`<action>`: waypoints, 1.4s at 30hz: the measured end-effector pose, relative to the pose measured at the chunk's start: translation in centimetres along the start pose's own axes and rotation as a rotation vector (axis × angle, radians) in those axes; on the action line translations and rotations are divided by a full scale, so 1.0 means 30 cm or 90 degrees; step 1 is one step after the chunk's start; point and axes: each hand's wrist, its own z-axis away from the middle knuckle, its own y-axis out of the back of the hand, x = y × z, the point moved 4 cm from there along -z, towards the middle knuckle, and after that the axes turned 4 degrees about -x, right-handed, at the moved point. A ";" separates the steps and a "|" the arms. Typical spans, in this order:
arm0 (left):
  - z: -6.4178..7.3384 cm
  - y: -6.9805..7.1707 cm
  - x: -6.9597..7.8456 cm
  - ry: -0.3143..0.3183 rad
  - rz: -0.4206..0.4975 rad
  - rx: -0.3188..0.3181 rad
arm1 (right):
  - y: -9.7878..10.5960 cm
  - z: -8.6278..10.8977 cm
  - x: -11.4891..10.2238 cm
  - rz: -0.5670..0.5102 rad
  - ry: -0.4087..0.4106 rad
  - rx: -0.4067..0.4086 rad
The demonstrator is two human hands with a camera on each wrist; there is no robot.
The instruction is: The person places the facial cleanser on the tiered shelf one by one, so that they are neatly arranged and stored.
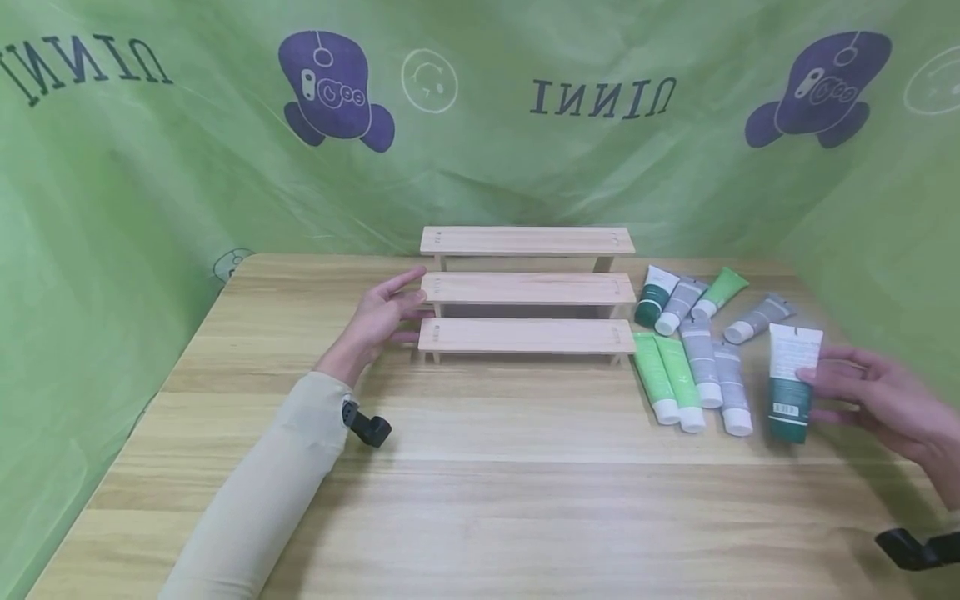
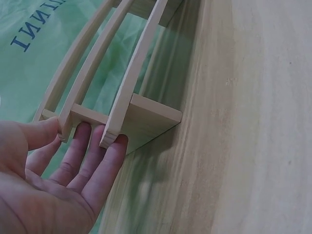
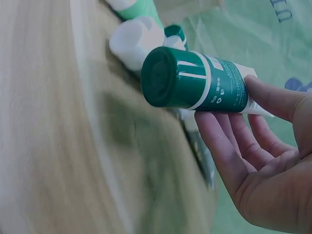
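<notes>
A three-step wooden display rack [image 1: 525, 288] stands at the back of the table. At its left end my left hand [image 1: 372, 321] holds the rack; in the left wrist view the thumb [image 2: 41, 132] lies against the end of the middle step and the fingers reach under the steps. On the right, my right hand [image 1: 873, 392] grips a white and dark green squeeze tube [image 1: 795, 379] between thumb and fingers, cap down and raised over the table. The right wrist view shows its green cap [image 3: 168, 78] toward the camera.
Several tubes lie right of the rack: light green tubes [image 1: 655, 375], grey tubes [image 1: 701, 362] with white caps, and another white and dark green tube [image 1: 655, 296]. A green printed cloth [image 1: 480, 167] hangs behind the wood-grain table [image 1: 480, 508].
</notes>
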 end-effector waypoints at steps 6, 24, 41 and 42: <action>0.003 -0.003 0.004 -0.003 -0.005 -0.003 | -0.057 -0.020 -0.048 0.017 0.023 0.001; 0.006 -0.009 0.004 0.004 -0.011 0.001 | -0.334 -0.141 -0.177 0.095 0.046 -0.011; -0.001 -0.014 -0.006 -0.005 -0.001 0.067 | -0.627 -0.362 -0.297 0.123 0.037 -0.010; 0.000 -0.013 -0.008 -0.009 -0.004 0.078 | -0.640 -0.373 -0.306 0.121 0.044 -0.010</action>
